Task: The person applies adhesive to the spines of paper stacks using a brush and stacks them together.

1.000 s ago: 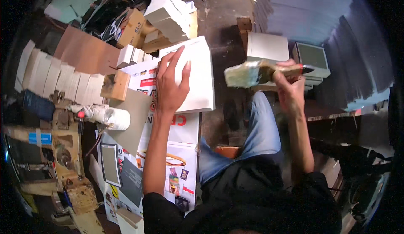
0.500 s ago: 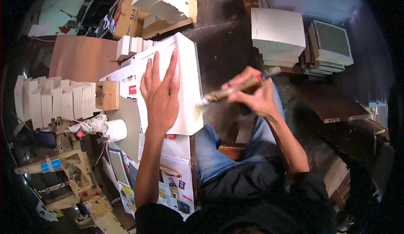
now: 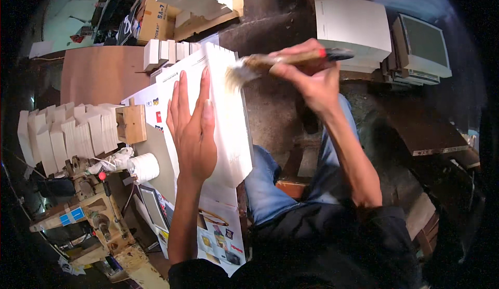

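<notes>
My left hand (image 3: 195,138) lies flat, fingers stretched, on top of a thick block of white paper sheets (image 3: 226,133). The block rests at the table edge beside my knees, with its long side turned to the right. In my right hand (image 3: 319,81) is a paintbrush (image 3: 240,75), gripped by its wooden handle, which has a red band and a dark tip. The pale bristles are blurred and spread against the right side of the block, near its far end. Printed colourful sheets (image 3: 221,237) cover the table under and in front of the block.
On the left, a row of paper blocks (image 3: 70,133) stands against a wooden block (image 3: 131,123), near a white thread spool (image 3: 144,168) and a wooden apparatus (image 3: 99,221). More paper stacks (image 3: 353,26) are at the far right. A cardboard box (image 3: 156,18) sits at the back.
My right hand has swept the brush away from me along the block's side, towards the far end. My left hand stays flat on the block, and the view has shifted slightly.
</notes>
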### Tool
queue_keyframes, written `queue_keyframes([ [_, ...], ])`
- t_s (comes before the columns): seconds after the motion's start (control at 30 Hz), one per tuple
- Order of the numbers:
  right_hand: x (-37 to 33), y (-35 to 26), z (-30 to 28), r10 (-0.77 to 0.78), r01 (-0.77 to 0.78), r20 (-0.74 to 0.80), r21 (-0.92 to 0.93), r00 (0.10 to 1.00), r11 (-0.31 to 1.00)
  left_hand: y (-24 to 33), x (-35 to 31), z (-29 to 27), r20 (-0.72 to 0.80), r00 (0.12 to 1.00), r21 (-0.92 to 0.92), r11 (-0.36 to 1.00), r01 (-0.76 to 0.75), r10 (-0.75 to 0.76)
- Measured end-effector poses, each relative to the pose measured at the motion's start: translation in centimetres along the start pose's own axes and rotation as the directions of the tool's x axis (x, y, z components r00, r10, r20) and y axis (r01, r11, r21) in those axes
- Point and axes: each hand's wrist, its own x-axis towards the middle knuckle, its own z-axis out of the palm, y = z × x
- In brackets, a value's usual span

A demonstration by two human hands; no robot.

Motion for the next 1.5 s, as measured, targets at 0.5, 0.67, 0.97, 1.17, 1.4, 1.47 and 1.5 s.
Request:
queue_keyframes([
  [0.5,4.9,1.0,1.0,-0.06,0.061,-0.026,0.049,0.998,0.997,0.6,0.0,-0.5,0.023,0.999,0.041,0.998,0.046,-0.047],
  [0.67,-2.9,0.2,-1.6,-0.045,-0.034,0.301,0.253,0.952,0.967,-0.6,-0.9,-1.1,0.03,0.995,0.103,0.99,0.091,-0.094],
  [0.97,5.3,2.2,1.1,-0.105,0.093,0.1,0.113,0.989,0.989,0.6,0.1,-0.4,0.04,0.999,0.049,0.998,0.032,-0.034],
  [1.17,4.8,-3.7,-2.6,-0.099,0.095,0.066,0.062,0.993,0.994,0.3,-0.2,-1.1,-0.005,1.0,0.047,0.999,0.018,-0.018],
  [1.4,-3.9,-5.8,-4.2,-0.075,0.065,0.309,0.043,0.948,0.997,-0.6,-0.5,-0.5,0.0,1.0,0.028,0.999,0.016,-0.016],
  [1.47,-5.9,-6.1,-3.1,0.042,-0.091,0.298,0.153,0.954,0.984,-0.6,-0.5,-0.6,-0.006,1.0,0.031,0.999,0.024,-0.024],
  [1.5,-6.2,-5.9,-2.9,0.021,-0.086,0.434,0.131,0.901,0.988,-0.4,-0.4,-0.5,0.003,1.0,0.03,0.999,0.018,-0.018],
])
